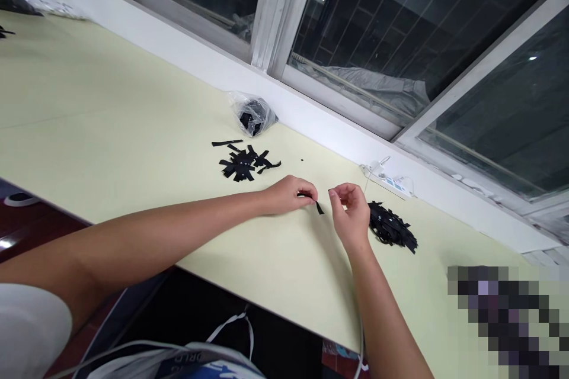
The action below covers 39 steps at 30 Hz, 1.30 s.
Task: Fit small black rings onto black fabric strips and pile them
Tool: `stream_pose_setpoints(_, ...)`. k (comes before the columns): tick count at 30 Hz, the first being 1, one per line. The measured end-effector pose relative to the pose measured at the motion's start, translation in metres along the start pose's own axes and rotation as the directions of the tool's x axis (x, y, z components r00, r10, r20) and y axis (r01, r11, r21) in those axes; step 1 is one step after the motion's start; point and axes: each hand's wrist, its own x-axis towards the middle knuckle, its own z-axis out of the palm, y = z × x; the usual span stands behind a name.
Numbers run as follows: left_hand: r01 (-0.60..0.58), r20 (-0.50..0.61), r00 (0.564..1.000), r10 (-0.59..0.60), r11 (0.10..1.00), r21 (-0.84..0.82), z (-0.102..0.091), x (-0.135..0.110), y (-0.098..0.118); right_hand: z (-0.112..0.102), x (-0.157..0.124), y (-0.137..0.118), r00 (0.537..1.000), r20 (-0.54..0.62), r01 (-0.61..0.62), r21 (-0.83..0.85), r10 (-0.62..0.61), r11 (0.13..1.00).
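Over the pale yellow table (275,260), my left hand (288,194) is closed in a pinch on a short black fabric strip (319,208), whose end hangs below the fingertips. Just to its right, my right hand (351,213) has thumb and forefinger together, with a tiny dark bit at the tips that is too small to name. The hands are apart. Beyond my left forearm lies a loose pile of black strips (240,164), some with small shiny spots. A denser heap of black strips (392,226) sits right beside my right wrist.
A clear plastic bag (253,113) with black pieces stands by the wall. A white power strip (391,182) with cables lies along the wall at right. Windows (355,41) rise behind the table. A blurred-out dark patch (502,320) covers the lower right.
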Motion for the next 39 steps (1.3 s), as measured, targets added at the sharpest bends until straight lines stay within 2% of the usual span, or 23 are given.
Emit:
stream_pose_setpoints(1,0.0,0.01,1.0,0.0,1.0,-0.028,0.002,-0.001,0.002,0.0,0.001,0.003,1.0,0.016,-0.02,0.044,0.019,0.999)
stream_pose_setpoints(5,0.025,-0.017,1.0,-0.026,0.997,-0.075,0.005,-0.002,0.005,0.006,-0.001,0.011,0.972,0.218,-0.135,0.186,0.093,0.973)
stream_pose_setpoints(7,0.037,-0.023,0.999,-0.039,0.996,-0.08,0.005,-0.002,0.005,0.009,-0.002,0.013,0.962,0.252,-0.153,0.198,0.1,0.968)
stream_pose_setpoints(17,0.085,-0.044,0.995,-0.088,0.994,-0.062,0.007,-0.001,-0.001,0.011,-0.004,0.013,0.959,0.255,-0.192,0.246,0.128,0.95)
stream_pose_setpoints(25,0.126,-0.087,0.988,-0.131,0.99,-0.061,0.008,-0.001,-0.004,0.011,-0.004,0.015,0.957,0.254,-0.201,0.223,0.142,0.954)
stream_pose_setpoints(33,0.129,-0.049,0.99,-0.131,0.991,-0.037,0.007,-0.003,-0.003,0.011,-0.006,0.013,0.945,0.287,-0.221,0.212,0.156,0.952)
stream_pose_setpoints(39,0.073,-0.068,0.995,-0.07,0.996,0.055,0.007,-0.003,-0.003,0.011,-0.007,0.008,0.936,0.299,-0.267,0.268,0.184,0.926)
